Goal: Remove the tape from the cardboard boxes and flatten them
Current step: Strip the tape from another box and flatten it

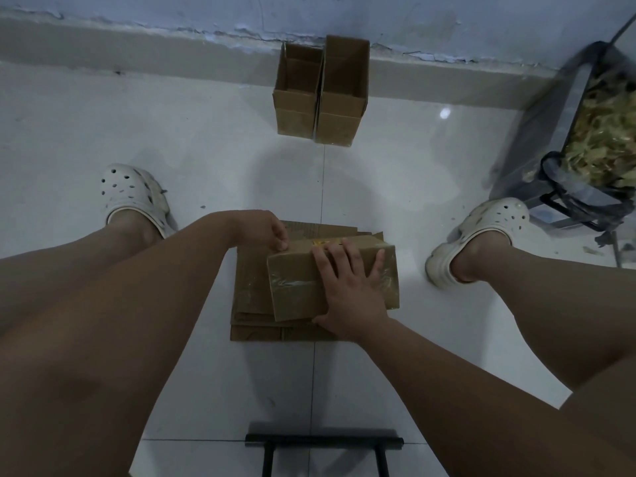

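Now, right hand (347, 287) spread flat on the box (296, 287), left hand (268, 232) pinching its far edge; flat pile (249, 301) beneath, two open boxes (297, 98) ahead.

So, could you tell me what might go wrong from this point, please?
The box sits on loose flattened cardboard, so it may slide as the left hand picks at its far edge; only the flat right hand steadies it. The clear tape might tear into strips.

Your left hand (272, 232) reaches forward, fingers curled, pinching the box (296, 294) edge. Your right hand (347, 287) presses flat, fingers spread.
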A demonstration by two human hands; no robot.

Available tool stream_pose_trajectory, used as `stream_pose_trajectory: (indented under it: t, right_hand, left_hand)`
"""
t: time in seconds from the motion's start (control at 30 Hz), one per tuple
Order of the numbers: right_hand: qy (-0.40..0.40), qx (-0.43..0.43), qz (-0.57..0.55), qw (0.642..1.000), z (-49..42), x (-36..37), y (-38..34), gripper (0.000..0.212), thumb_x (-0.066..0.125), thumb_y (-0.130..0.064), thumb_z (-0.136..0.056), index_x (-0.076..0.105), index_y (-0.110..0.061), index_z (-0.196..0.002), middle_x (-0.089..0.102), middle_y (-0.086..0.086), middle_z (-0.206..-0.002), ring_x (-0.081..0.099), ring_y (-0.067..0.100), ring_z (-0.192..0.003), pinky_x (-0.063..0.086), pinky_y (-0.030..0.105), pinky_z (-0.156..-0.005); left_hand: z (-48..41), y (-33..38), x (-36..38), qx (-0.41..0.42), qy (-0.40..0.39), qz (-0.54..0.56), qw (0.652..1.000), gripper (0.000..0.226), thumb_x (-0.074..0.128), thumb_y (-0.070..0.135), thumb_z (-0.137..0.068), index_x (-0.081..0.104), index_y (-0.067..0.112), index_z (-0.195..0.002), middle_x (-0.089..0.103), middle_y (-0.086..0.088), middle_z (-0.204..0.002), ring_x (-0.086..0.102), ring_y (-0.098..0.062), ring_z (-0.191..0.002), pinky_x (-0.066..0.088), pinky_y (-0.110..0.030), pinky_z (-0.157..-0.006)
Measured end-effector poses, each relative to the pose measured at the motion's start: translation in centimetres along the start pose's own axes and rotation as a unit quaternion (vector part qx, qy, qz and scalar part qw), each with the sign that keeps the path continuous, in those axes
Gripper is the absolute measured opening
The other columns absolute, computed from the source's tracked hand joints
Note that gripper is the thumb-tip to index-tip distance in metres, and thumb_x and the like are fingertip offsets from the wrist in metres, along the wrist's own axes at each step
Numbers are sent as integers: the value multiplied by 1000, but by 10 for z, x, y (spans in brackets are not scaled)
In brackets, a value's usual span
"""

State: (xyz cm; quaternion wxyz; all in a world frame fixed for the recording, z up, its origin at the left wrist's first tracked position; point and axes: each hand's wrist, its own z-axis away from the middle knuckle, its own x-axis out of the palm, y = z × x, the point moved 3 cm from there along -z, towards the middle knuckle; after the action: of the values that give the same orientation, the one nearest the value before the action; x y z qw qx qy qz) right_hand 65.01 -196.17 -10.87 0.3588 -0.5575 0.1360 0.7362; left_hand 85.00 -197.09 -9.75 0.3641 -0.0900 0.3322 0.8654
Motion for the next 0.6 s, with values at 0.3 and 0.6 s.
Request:
stream_pose_trajectory:
  t: [0.3,0.6]
  right_hand:
    - [-1,-5,-15,1000,-7,-1,7,119,78,-55,-65,-8,-32,-145,3,-2,-147,-10,22,-142,-20,65,-102]
    - [-19,-11,-21,1000,-13,-4,8,120,76,-56,-67,-7,-29,-149,0,-4,-149,-13,20,-142,-19,68,-102]
  left_hand:
    - [-4,-9,16,-3,48,36,998,30,41,12,-99,49,14,-70,48,-1,-75,42,-13,-68,34,-24,-60]
    - [17,-12,14,31,243,38,969,12,62,15,-88,59,20,-77,62,3,-80,55,-11,-75,38,-20,-62]
